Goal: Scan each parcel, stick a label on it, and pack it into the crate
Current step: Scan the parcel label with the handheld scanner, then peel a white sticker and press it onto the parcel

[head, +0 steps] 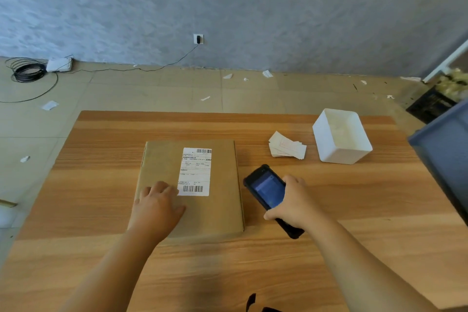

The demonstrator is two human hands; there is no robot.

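I'm reckoning this is the scan step: left hand (157, 206) pressing flat-fingered on the flat brown cardboard parcel (162, 159) lying on the wooden table (354, 210), right hand (295, 201) gripping the black handheld scanner (266, 190) just beside it, needing to aim at the barcode (193, 188) next.

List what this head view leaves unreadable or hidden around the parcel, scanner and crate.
Head view only:
shipping label: print too small, blurred.
scanner: screen content blurred; lower body covered by the right hand.
parcel: near left corner under the left hand.
blue crate: cut off by the right edge, inside unseen.
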